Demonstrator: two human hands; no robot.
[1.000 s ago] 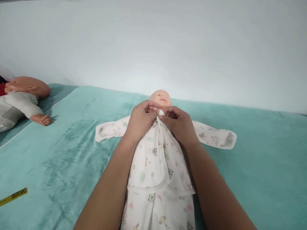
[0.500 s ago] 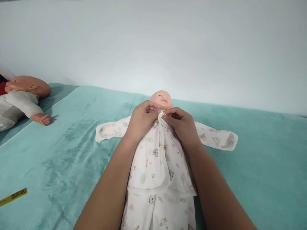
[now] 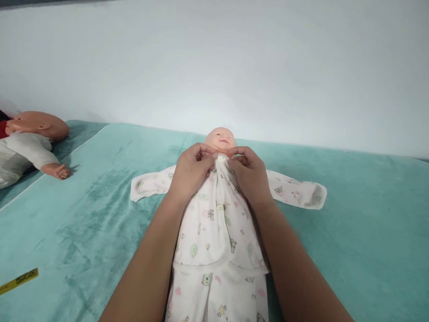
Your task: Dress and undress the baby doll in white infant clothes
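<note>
A baby doll [image 3: 220, 137] lies on its back in the middle, dressed in a white baby jacket [image 3: 209, 237] with small animal prints and matching trousers [image 3: 217, 299]. My left hand [image 3: 193, 167] pinches the jacket's front edge at the collar, left of a white button [image 3: 221, 158]. On the other side of that button, my right hand [image 3: 246, 172] grips the collar between thumb and fingers. A second button [image 3: 220, 207] shows lower on the front. Both sleeves stretch out sideways. My fingers partly hide the doll's neck.
A teal cloth [image 3: 100, 214] covers the surface up to a pale wall [image 3: 214, 67]. Another doll [image 3: 36, 134] in off-white clothing lies at the far left. A yellow strip with black print [image 3: 20, 281] is at the lower left.
My fingers have moved slightly apart at the collar, and the top button shows more plainly between them. The whole view has shifted a little.
</note>
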